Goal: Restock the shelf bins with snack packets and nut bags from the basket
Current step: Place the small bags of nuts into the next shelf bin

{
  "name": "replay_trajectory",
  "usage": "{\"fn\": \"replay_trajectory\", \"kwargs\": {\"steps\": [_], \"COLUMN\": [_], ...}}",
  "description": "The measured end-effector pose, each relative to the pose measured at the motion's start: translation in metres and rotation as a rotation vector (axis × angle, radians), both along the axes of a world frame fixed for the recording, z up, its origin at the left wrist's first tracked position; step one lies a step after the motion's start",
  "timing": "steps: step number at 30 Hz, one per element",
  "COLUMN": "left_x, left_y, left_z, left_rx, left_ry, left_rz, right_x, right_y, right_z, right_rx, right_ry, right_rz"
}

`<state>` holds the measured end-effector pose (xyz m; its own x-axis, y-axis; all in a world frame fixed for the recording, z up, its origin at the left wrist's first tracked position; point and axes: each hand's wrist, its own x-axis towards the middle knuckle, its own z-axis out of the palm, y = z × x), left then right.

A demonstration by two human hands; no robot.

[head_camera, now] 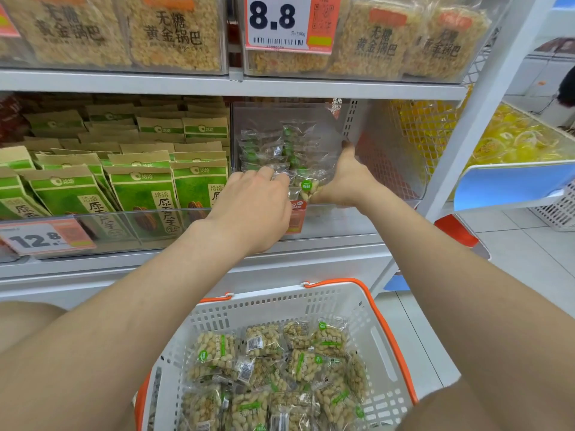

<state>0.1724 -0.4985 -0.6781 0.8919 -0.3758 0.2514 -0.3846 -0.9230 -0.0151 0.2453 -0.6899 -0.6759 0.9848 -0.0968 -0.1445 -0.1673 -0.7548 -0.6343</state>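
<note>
1. White metal shelf (311, 85) spanned the upper frame.
2. My white basket (367, 309) with orange handles sat at bottom centre, full of peanut bags (214, 353).
3. At mid-frame, the clear bin (357, 219) held nut packets (270, 144).
4. My left hand (255, 206) reached into the bin with fingers bent on the packets. I couldn't tell whether it gripped any.
5. My right hand (345, 181) gripped a green-stickered packet (306, 186) at the bin's front.

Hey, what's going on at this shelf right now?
A person is restocking a shop shelf. Both hands reach into the clear bin on the middle shelf. The right hand cups a bunch of nut packets from below, and the left hand meets them from the other side, its fingertips hidden. The white basket below holds many peanut packets. The neighbouring bin is full of green bags.
</note>
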Motion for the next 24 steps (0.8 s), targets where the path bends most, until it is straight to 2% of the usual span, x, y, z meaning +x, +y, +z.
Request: {"fn": "replay_trajectory", "kwargs": {"steps": [8,12,15,19,21,24], "left_x": [-0.002,-0.005,-0.006,-0.014,-0.021,-0.030], "left_y": [0.001,0.004,0.005,0.004,0.001,-0.003], "left_z": [0.001,0.001,0.002,0.007,0.007,-0.002], "left_rx": [-0.013,-0.134,-0.212,-0.284,-0.284,-0.118], "left_ry": [0.008,0.003,-0.092,-0.198,-0.157,0.005], "left_rz": [-0.015,-0.064,-0.124,-0.201,-0.177,-0.146], "right_x": [0.002,-0.007,-0.017,-0.034,-0.047,-0.064], "right_y": [0.010,0.005,0.005,0.006,0.007,0.006], "right_z": [-0.004,0.002,0.001,-0.001,0.004,0.007], "right_rx": [-0.027,-0.138,-0.249,-0.335,-0.340,-0.399], "right_ry": [0.001,-0.022,-0.166,-0.528,-0.635,-0.579], "right_rz": [0.046,0.038,0.048,0.127,0.196,0.411]}}
